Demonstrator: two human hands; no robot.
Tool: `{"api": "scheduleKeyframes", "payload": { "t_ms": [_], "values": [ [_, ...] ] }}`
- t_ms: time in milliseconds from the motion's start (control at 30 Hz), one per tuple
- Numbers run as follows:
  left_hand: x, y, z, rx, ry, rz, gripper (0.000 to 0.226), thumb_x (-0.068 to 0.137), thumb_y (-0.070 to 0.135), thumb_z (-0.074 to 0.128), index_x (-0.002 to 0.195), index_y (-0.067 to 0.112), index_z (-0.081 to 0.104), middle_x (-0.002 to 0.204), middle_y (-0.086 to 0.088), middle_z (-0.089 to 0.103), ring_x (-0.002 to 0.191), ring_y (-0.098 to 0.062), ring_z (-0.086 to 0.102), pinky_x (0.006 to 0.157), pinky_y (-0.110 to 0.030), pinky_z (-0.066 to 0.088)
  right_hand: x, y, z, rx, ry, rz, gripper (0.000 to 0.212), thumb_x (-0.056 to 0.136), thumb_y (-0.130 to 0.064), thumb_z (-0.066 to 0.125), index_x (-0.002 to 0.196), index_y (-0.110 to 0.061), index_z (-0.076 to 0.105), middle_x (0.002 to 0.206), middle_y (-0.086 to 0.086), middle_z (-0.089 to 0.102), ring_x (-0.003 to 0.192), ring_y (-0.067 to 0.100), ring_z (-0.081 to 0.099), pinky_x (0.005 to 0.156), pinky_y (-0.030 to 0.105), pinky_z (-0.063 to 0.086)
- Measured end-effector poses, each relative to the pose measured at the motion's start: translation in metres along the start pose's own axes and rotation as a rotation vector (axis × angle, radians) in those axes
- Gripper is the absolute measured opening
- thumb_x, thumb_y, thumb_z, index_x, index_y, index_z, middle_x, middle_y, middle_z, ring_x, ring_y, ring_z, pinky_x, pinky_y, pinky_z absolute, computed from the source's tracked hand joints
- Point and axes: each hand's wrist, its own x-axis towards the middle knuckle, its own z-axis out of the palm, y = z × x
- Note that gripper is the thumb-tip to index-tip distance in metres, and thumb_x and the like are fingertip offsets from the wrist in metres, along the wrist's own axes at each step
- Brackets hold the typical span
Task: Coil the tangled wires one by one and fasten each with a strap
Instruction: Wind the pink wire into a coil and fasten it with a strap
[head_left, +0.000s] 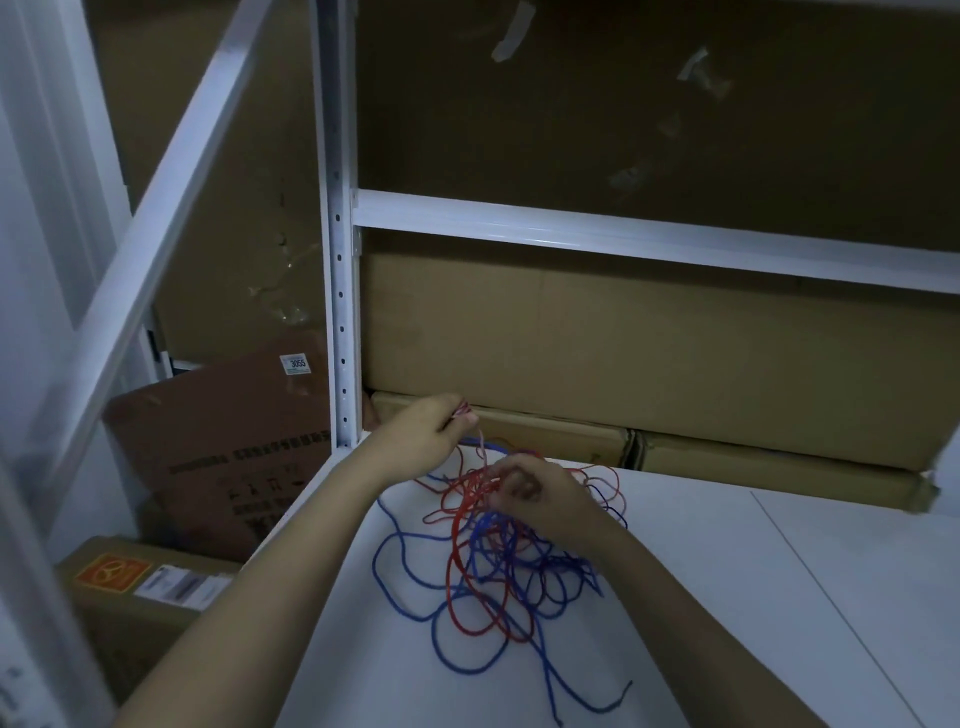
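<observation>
Dim, bluish cast; soft focus throughout; wide-angle bending at edges; left edge blurred.

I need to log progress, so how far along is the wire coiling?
Done: nothing that shows; no finished coil or strap is in view. In hand: the left hand pinches a red wire end, and the right hand holds red loops in the tangle. Left: red and blue wire lie knotted together on the white shelf, all uncoiled.
</observation>
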Motion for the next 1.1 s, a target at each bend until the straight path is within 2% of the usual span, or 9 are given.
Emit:
{"api": "scheduleKeyframes", "payload": {
  "t_ms": [167,333,433,600,733,833,967,1033,1100],
  "values": [
    [-0.007,0.001,0.015,-0.036,0.031,0.048,0.030,0.101,0.025,0.043,0.073,0.014,0.041,0.065,0.000,0.041,0.058,-0.009,0.039,0.058,-0.030,0.029,-0.030,0.012,0.018,-0.230,-0.177,0.044,0.057,0.075,-0.045,0.077,0.123,-0.027,0.052,0.100,-0.021,0.044,0.093,0.003,0.047,0.081,0.019,0.044],
    [-0.016,0.001,0.021,-0.038,0.081,0.076,0.031,0.101,0.025,0.042,0.079,0.004,0.043,0.066,0.000,0.041,0.058,-0.007,0.038,0.056,-0.026,0.028,-0.036,-0.010,0.001,-0.267,0.166,-0.134,0.029,0.082,-0.045,0.069,0.101,-0.026,0.056,0.098,-0.010,0.049,0.090,0.010,0.048,0.077,0.024,0.043],
    [-0.024,0.002,0.022,-0.032,0.114,0.078,0.030,0.101,0.025,0.043,0.077,0.006,0.043,0.064,0.003,0.041,0.057,-0.001,0.042,0.053,-0.018,0.029,-0.021,-0.024,-0.015,-0.265,0.313,-0.236,0.020,0.095,-0.029,0.056,0.107,-0.017,0.066,0.098,-0.008,0.055,0.094,0.013,0.052,0.081,0.024,0.042],
    [-0.037,-0.005,0.027,-0.024,0.181,0.029,0.033,0.101,0.028,0.042,0.080,0.004,0.043,0.066,-0.001,0.041,0.058,-0.007,0.038,0.052,-0.021,0.028,-0.009,0.000,0.000,-0.456,-0.074,-0.032,0.036,0.102,-0.029,0.041,0.131,-0.013,0.056,0.131,0.005,0.058,0.116,0.023,0.054,0.098,0.036,0.045],
    [-0.046,-0.013,0.035,0.003,0.224,0.004,0.034,0.101,0.030,0.041,0.075,0.009,0.035,0.063,-0.001,0.036,0.055,-0.008,0.035,0.052,-0.026,0.025,-0.046,0.034,0.038,-0.611,-0.343,0.020,0.052,0.099,-0.035,0.048,0.147,-0.017,0.036,0.159,-0.004,0.018,0.134,0.024,0.039,0.106,0.038,0.039],
    [-0.054,-0.013,0.043,-0.004,0.235,-0.025,0.034,0.101,0.032,0.040,0.075,0.011,0.034,0.063,-0.002,0.037,0.056,-0.008,0.037,0.053,-0.028,0.025,-0.056,0.040,0.042,-0.636,-0.425,-0.006,0.056,0.096,-0.034,0.053,0.147,-0.017,0.035,0.161,-0.008,-0.003,0.142,0.020,0.025,0.110,0.035,0.034],
    [-0.062,-0.008,0.044,-0.019,0.253,-0.033,0.035,0.102,0.031,0.040,0.075,0.009,0.034,0.064,-0.004,0.036,0.055,-0.010,0.033,0.053,-0.028,0.023,-0.037,0.025,0.026,-0.437,-0.167,-0.036,0.034,0.098,-0.020,0.052,0.131,-0.016,0.055,0.139,0.003,0.051,0.121,0.022,0.052,0.098,0.033,0.045],
    [-0.064,-0.006,0.043,-0.028,0.257,-0.019,0.037,0.101,0.032,0.040,0.076,0.006,0.034,0.064,-0.006,0.036,0.055,-0.010,0.031,0.052,-0.027,0.023,-0.021,0.014,0.021,-0.398,-0.046,-0.043,0.037,0.097,-0.019,0.054,0.133,-0.015,0.054,0.127,0.004,0.058,0.108,0.018,0.057,0.090,0.026,0.046],
    [-0.066,-0.002,0.042,-0.042,0.268,-0.010,0.037,0.102,0.031,0.041,0.077,0.005,0.035,0.064,-0.006,0.036,0.055,-0.009,0.032,0.051,-0.024,0.024,-0.005,0.008,0.023,-0.416,-0.100,-0.081,0.038,0.093,-0.021,0.060,0.131,-0.013,0.056,0.117,0.003,0.060,0.095,0.009,0.056,0.078,0.011,0.040]
  ]
}}
